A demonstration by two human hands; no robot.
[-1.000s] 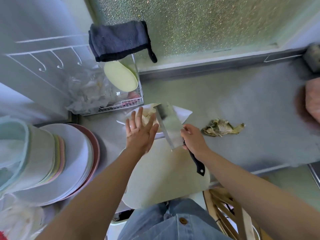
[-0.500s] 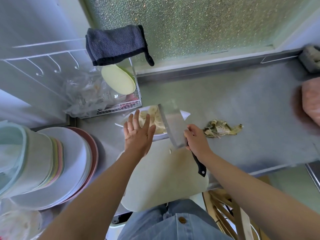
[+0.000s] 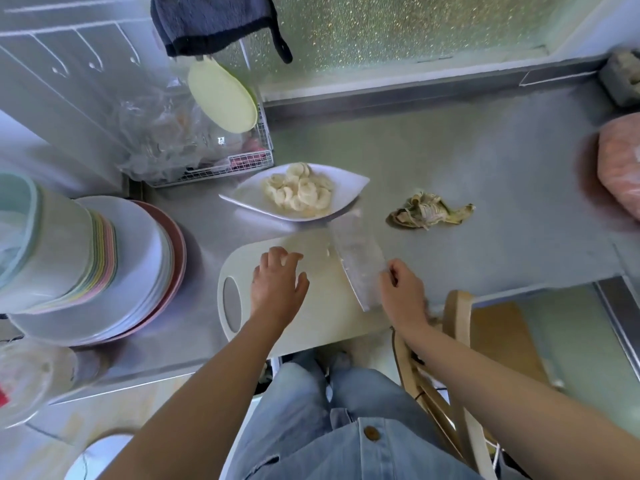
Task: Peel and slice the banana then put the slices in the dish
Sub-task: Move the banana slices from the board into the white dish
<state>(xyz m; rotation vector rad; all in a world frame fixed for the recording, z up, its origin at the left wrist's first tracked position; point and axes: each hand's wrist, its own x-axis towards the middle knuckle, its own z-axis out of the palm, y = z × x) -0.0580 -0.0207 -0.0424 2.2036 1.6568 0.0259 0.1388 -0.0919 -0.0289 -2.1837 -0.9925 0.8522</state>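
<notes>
Head view. The left hand (image 3: pixel 277 285) lay on the cutting board (image 3: pixel 322 306), fingers loosely bent with tips down on the board and thumb spread aside, gripping nothing. There was a pale speck by the fingertips; can't tell if it was a slice.

The right hand (image 3: pixel 401 289) was curled round the handle of the knife (image 3: pixel 356 258), handle hidden under the hand. The broad blade ran from that hand up and left, tilted over the board's right part, tip near the dish (image 3: pixel 346 188). The blade was blurred; can't tell if it touched the board.

The dish sat on the counter (image 3: pixel 450 161) just beyond both hands, past the board's far edge. The banana slices (image 3: pixel 299 192) were piled in it, none clearly left on the board. The banana peel (image 3: pixel 429 213) lay crumpled on the counter, beyond the right hand and slightly to its right, apart from the dish.

A stack of plates (image 3: pixel 138 258) stood left of the left hand. A wire rack (image 3: pixel 214 168) stood beyond and left of the dish, with a dark towel (image 3: pixel 211 19) hung above it. A wooden chair (image 3: pixel 460 334) stood just below the right wrist.
</notes>
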